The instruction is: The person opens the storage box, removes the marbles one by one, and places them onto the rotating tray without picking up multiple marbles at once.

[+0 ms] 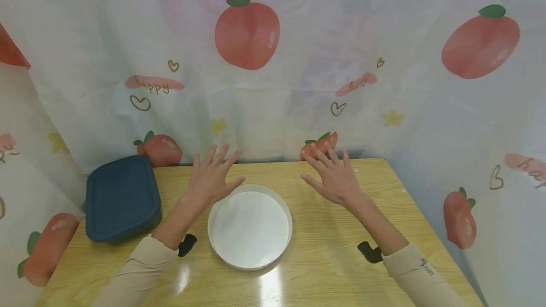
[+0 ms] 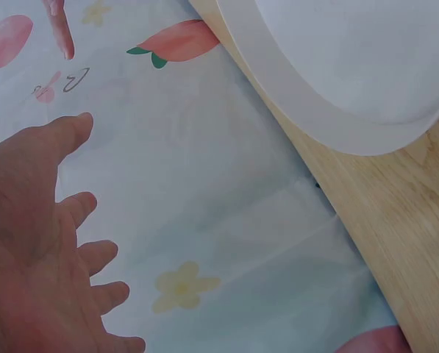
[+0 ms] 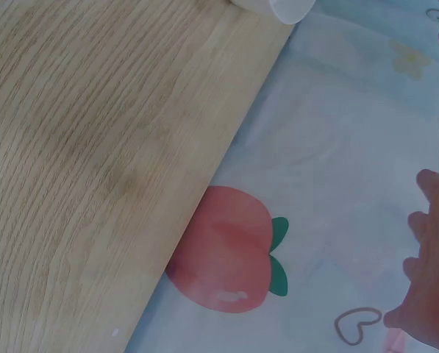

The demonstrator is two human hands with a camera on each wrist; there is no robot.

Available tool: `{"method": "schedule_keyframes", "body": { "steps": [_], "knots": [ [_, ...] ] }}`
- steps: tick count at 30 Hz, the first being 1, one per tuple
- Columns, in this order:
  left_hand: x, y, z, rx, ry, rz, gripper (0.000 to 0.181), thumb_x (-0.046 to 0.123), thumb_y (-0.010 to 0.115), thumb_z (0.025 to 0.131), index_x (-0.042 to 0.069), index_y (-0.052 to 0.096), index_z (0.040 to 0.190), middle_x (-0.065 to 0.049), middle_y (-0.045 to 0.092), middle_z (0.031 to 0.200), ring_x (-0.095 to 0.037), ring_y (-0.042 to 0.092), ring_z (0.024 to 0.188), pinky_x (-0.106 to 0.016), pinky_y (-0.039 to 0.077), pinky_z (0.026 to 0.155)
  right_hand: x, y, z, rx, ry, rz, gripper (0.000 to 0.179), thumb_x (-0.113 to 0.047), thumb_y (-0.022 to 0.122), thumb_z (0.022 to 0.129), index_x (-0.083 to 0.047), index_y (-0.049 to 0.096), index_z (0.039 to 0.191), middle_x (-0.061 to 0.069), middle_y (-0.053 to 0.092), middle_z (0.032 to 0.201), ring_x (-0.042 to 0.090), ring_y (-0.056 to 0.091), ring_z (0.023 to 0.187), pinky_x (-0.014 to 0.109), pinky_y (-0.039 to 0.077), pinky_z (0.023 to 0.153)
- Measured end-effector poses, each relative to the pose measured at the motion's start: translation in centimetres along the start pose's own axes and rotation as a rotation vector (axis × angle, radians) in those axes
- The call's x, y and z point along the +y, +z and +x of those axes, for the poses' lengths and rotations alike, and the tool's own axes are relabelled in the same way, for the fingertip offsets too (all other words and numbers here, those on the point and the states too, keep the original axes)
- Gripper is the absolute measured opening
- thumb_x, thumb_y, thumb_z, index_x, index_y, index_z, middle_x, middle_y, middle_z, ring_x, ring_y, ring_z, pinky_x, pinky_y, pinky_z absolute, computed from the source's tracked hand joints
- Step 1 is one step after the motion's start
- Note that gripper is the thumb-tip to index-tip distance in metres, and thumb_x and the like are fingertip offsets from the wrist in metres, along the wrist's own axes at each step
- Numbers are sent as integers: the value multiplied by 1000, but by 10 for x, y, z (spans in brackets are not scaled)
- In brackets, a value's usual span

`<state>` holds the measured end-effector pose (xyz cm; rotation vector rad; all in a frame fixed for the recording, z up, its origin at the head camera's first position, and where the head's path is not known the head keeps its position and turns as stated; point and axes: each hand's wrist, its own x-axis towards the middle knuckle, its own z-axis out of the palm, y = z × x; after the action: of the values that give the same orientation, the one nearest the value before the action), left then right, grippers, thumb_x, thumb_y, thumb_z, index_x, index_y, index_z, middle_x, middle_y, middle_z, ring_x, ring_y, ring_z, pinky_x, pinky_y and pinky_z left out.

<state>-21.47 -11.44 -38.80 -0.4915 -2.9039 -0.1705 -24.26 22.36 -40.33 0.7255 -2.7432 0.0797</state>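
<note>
Both hands are held out over the table with fingers spread and nothing in them. The left hand (image 1: 210, 179) hovers at the upper left of a round white tray (image 1: 251, 229), its thumb overlapping the rim in the head view. To the right of the tray is the right hand (image 1: 337, 179), palm down above the wood. In the left wrist view the left hand (image 2: 35, 250) shows straight, parted fingers, with the tray (image 2: 337, 136) at the upper right. The right hand (image 3: 432, 265) appears at the right edge of its wrist view.
A dark blue lidded box (image 1: 121, 198) stands at the left side of the wooden table (image 1: 324, 269). A curtain (image 1: 290, 51) printed with fruit and hearts hangs behind the table's back edge and along both sides. Each wrist wears a black strap piece (image 1: 370, 252).
</note>
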Motion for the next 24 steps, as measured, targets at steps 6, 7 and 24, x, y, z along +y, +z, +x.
{"method": "schedule_keyframes", "body": {
  "steps": [6, 7, 24],
  "knots": [
    [-2, -4, -5, 46, 15, -42, 68, 57, 51, 86, 26, 31, 144, -8, 22, 150, -35, 19, 134, -65, 13, 98, -5, -4, -3, -5, 0, 16, 62, -61, 36, 90, -28, 34, 143, 3, 24, 149, 31, 10, 137, 63, 1, 101],
    [-2, -4, -7, 59, 25, -58, 68, 55, 52, 87, 24, 32, 144, -8, 24, 149, -36, 21, 133, -65, 15, 98, -6, -5, -4, -8, -1, 24, 62, -61, 36, 90, -27, 35, 143, 3, 24, 149, 31, 10, 137, 63, 3, 101],
    [-18, -8, -59, 142, 25, -515, 61, 30, 62, 89, 12, 36, 141, -9, 41, 139, -30, 39, 125, -48, 36, 95, -45, -12, -14, -58, -15, 351, 58, -52, 47, 91, -20, 40, 139, 6, 27, 148, 28, 20, 135, 55, 28, 99]
  ]
}}
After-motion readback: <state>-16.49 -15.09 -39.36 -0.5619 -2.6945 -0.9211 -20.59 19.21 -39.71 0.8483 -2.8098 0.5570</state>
